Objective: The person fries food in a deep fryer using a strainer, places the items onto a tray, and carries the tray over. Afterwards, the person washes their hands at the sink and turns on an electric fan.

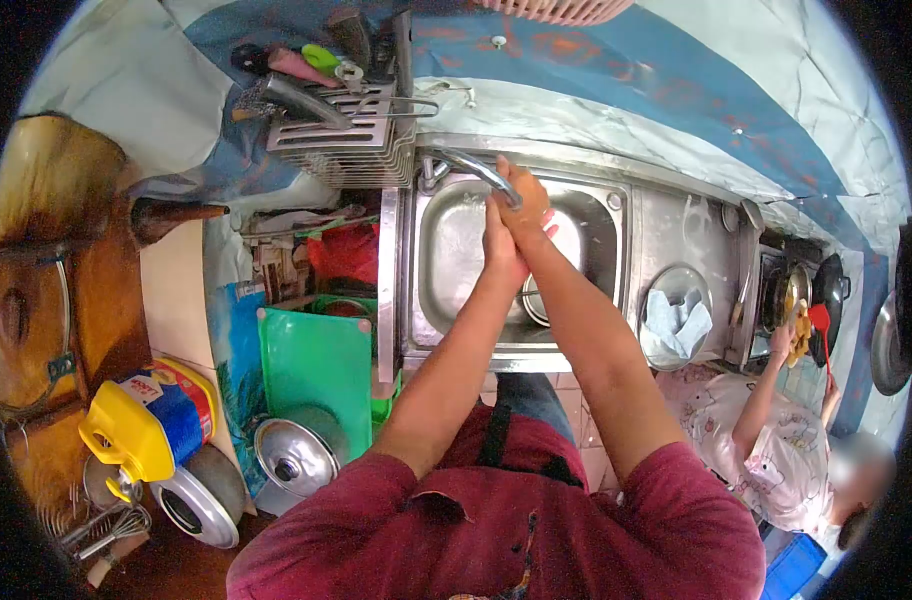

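My left hand (pixel 500 246) and my right hand (pixel 529 208) are pressed together beneath the curved metal faucet (pixel 466 160), above the steel sink (pixel 446 225). The left hand is closed around the underside of the right one; its fingertips show at the far side. My right hand lies on top, a finger stretched toward the faucet. The spout covers part of it, and most of its fingers are hidden. Below my forearms, a round metal vessel (pixel 536 308) sits in the basin, partly covered. Whether water is running is hard to make out.
Right of the basin, a round metal tray (pixel 656 335) holds a pale cloth (pixel 679 322). Another person (pixel 766 420) stands at a stove, near a dark wok (pixel 829 290). A utensil rack (pixel 346 140) stands upper left. A green board (pixel 316 370) and yellow jug (pixel 126 425) are at left.
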A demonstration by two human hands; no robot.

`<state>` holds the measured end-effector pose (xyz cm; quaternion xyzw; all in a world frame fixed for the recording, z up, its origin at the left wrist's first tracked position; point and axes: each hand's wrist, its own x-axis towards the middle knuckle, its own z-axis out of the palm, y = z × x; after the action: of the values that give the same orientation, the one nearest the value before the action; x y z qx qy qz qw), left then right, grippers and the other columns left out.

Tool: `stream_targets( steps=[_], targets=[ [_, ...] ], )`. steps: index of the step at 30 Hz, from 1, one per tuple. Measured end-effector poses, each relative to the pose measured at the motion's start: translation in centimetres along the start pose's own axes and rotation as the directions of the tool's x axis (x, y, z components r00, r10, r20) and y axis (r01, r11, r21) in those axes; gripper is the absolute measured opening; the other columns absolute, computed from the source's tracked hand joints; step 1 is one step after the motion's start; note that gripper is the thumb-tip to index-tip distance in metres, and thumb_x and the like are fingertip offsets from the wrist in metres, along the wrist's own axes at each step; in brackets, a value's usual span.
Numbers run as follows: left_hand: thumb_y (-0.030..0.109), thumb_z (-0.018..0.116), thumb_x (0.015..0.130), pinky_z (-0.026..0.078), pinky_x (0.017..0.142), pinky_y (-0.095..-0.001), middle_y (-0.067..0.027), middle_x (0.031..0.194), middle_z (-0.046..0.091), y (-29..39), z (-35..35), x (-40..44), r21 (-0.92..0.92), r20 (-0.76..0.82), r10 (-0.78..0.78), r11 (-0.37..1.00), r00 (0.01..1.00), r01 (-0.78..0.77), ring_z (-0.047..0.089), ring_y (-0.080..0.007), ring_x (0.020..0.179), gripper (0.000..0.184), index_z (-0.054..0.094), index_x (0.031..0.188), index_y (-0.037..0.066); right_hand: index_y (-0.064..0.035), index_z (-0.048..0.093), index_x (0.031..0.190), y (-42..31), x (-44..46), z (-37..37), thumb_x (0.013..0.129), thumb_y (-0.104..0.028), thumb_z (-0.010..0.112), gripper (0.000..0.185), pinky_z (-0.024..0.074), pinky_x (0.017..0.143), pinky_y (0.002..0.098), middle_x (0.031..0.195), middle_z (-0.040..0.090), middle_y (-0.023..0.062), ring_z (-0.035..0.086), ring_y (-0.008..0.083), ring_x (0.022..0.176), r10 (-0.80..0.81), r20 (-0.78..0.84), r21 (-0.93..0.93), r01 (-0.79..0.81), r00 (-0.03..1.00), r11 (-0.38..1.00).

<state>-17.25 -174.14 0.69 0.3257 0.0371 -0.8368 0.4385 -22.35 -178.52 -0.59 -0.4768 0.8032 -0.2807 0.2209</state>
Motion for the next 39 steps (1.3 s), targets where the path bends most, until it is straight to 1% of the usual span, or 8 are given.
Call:
stream_targets(
  steps=[15,17,18,19,20,26,32,39],
  targets=[
    [0.045,0.046,0.092,0.048,0.083,-0.0468,-0.0107,0.107,0.061,-2.8,-7.7,9.9,-0.113,0.31,-0.08,0.986,0.947,0.121,0.058,-0.0297,0.097,0.042,0.056,0.115,0.01,-0.0037,0.054,0.091,2.2,-2.9,-1.7,0.076,-0.021,0.057,0.023,0.0424,0.072,0.0544,0.082,0.061,0.0235,0.058,0.045,0.083,-0.175,0.024,0.018,0.175,0.984,0.984],
    [0.053,0.046,0.09,0.047,0.087,-0.0424,-0.0147,0.102,0.061,-3.4,-11.8,12.1,0.845,0.307,0.243,0.374,0.92,-0.381,0.058,-0.0277,0.095,0.052,0.055,0.107,0.004,-0.0043,0.056,0.094,2.3,-3.3,-1.3,0.076,-0.021,0.057,0.024,0.0433,0.074,0.0535,0.085,0.062,0.0235,0.058,0.045,0.084,-0.144,0.036,0.04,0.142,0.989,0.989],
    [0.053,0.046,0.09,0.047,0.087,-0.0424,-0.0147,0.102,0.061,-3.0,-10.7,10.9,0.847,0.306,0.239,0.374,0.921,-0.378,0.058,-0.0277,0.095,0.052,0.055,0.107,0.004,-0.0049,0.058,0.097,2.5,-3.6,-1.3,0.076,-0.021,0.058,0.027,0.0443,0.075,0.0527,0.087,0.062,0.0235,0.058,0.045,0.085,-0.114,0.051,0.053,0.111,0.992,0.992],
    [0.051,0.047,0.09,0.048,0.086,-0.0404,-0.0136,0.101,0.061,-2.1,-8.4,8.7,0.405,0.142,0.073,0.906,0.987,-0.125,0.058,-0.0275,0.094,0.05,0.056,0.105,0.004,-0.0049,0.058,0.097,2.4,-3.7,-1.4,0.076,-0.021,0.058,0.027,0.0443,0.075,0.0527,0.087,0.062,0.0235,0.058,0.045,0.085,-0.112,0.05,0.052,0.11,0.992,0.993],
    [0.049,0.048,0.09,0.048,0.085,-0.0383,-0.0126,0.101,0.061,-1.5,-7.0,7.5,-0.258,0.12,-0.168,0.946,0.978,0.194,0.058,-0.0273,0.093,0.048,0.056,0.103,0.003,-0.0029,0.06,0.094,1.9,-3.7,-1.8,0.078,-0.02,0.056,0.024,0.0453,0.074,0.0514,0.087,0.062,0.0259,0.058,0.0459,0.084,-0.079,0.044,0.045,0.077,0.996,0.996],
    [0.04,0.048,0.092,0.049,0.077,-0.0366,-0.0091,0.094,0.062,-1.7,-8.5,8.8,0.067,0.022,0.067,0.995,0.998,-0.069,0.06,-0.0228,0.086,0.035,0.059,0.097,0.007,-0.0006,0.063,0.087,1.2,-3.5,-1.5,0.083,-0.023,0.055,0.024,0.0466,0.073,0.0471,0.082,0.062,0.0277,0.059,0.0453,0.082,-0.047,-0.037,0.191,0.053,0.998,0.98],
    [0.042,0.05,0.092,0.05,0.073,-0.0365,-0.0074,0.091,0.063,0.3,-7.6,11.3,-0.109,0.305,-0.04,0.991,0.952,0.077,0.06,-0.0223,0.082,0.034,0.06,0.096,0.01,-0.0001,0.061,0.081,1.4,0.0,0.1,0.091,-0.035,0.049,0.038,0.0456,0.072,0.0461,0.078,0.061,0.0271,0.059,0.0442,0.081,-0.037,-0.017,0.208,0.04,0.999,0.977],
    [0.036,0.053,0.089,0.049,0.075,-0.0385,-0.0087,0.089,0.062,0.7,-5.4,8.5,-0.103,0.104,-0.015,0.994,0.995,0.026,0.059,-0.0251,0.081,0.03,0.06,0.095,0.007,-0.0035,0.063,0.079,-0.8,-2.3,-0.4,0.093,-0.04,0.043,0.044,0.0467,0.07,0.0473,0.083,0.062,0.0221,0.059,0.0409,0.081,-0.011,-0.014,0.101,0.013,1.0,0.995]
  ],
)
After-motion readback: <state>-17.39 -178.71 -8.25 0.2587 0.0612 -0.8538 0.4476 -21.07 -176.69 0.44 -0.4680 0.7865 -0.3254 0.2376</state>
